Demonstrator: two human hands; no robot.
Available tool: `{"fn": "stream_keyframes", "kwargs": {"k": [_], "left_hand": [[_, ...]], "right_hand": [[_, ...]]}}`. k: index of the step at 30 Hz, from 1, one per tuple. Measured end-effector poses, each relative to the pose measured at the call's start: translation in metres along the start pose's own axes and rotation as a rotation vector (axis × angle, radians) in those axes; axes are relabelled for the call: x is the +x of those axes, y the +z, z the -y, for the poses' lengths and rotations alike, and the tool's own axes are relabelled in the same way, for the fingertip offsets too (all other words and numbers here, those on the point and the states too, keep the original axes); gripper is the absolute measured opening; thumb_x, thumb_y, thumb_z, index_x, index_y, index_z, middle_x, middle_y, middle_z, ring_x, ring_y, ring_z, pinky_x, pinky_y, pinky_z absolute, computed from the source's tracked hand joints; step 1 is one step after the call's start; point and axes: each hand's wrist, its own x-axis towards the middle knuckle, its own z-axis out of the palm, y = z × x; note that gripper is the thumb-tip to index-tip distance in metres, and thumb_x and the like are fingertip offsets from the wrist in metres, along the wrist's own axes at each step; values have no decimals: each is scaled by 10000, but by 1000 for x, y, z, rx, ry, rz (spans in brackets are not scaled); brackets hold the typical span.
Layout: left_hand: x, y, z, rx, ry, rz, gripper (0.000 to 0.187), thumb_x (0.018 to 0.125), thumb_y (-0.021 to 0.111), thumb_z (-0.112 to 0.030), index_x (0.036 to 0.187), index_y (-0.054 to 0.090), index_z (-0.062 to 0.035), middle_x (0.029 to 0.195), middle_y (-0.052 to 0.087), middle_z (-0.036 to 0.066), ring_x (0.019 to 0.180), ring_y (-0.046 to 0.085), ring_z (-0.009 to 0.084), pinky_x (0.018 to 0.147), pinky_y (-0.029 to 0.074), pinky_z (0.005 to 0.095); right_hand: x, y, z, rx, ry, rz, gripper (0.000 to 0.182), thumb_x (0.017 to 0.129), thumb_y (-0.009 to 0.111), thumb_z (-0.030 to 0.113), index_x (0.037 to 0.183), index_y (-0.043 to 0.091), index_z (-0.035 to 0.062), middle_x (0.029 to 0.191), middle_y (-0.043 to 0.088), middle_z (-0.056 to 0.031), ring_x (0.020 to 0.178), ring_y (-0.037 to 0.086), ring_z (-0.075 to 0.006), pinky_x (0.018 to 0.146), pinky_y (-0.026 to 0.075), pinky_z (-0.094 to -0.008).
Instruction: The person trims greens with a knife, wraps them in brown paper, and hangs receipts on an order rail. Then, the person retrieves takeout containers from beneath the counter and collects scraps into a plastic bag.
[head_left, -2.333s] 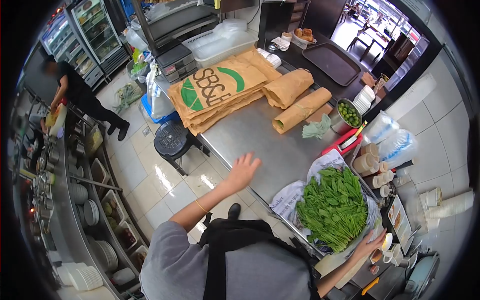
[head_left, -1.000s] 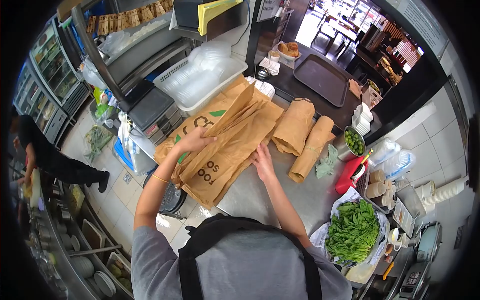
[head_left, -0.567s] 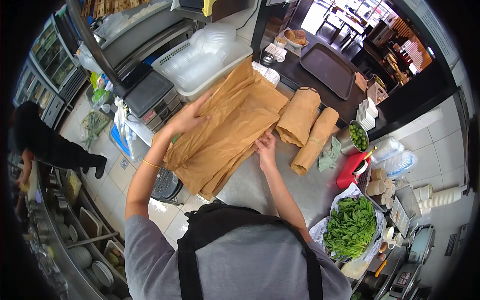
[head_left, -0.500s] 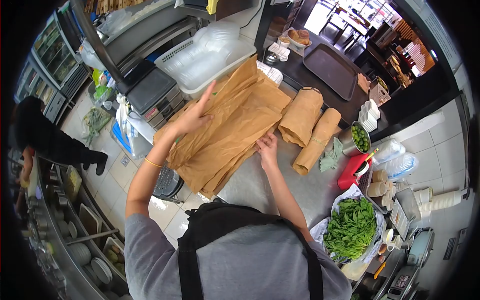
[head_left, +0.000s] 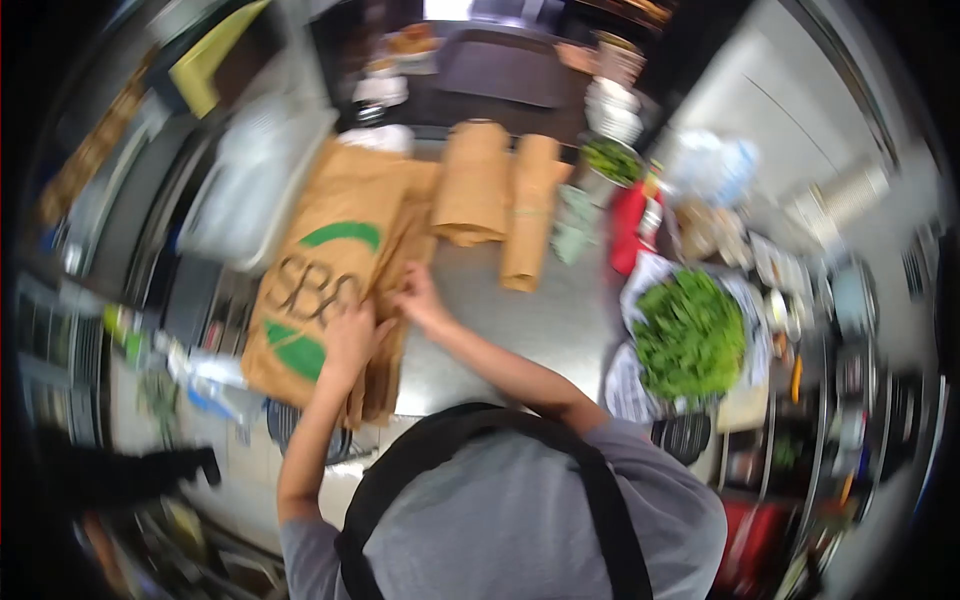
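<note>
A stack of flat brown paper bags point(head_left: 335, 190) lies at the left of the metal counter, its top bag showing dark lettering and green print. My left hand point(head_left: 352, 338) rests on the lower part of the top bag, over the end of the lettering, with its fingers stretched out. At the right edge of the stack, my right hand point(head_left: 418, 298) has its fingers bent against the paper, seemingly pinching an edge; blur softens the fingertips. Beyond my hands are a wide rolled brown paper bundle point(head_left: 472, 185) and a narrower one point(head_left: 530, 215).
A white basket of clear plastic containers point(head_left: 245, 190) stands left of the bags. Leafy greens point(head_left: 690, 335) fill a lined bowl on the right, near a green cloth point(head_left: 574, 225) and a red holder point(head_left: 630, 225). A dark tray point(head_left: 500, 68) lies at the back.
The view has turned to the right. The top bag now shows its printed side. My left hand has come down from above the stack onto the bag; my right hand stays by its right edge.
</note>
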Motion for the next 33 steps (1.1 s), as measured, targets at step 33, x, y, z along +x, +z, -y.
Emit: {"fn": "stream_keyframes", "kwargs": {"k": [33], "left_hand": [[13,-28,94,-1109,-193,98,444,785,575,-11,1212,484,71,863,586,-7,745,517,57,644,414,206]], "right_hand": [[5,-19,-16,14,85,-96,463,820,587,57,1257,439,18,1105,514,-120,945,544,-187,830,454,-288]]}}
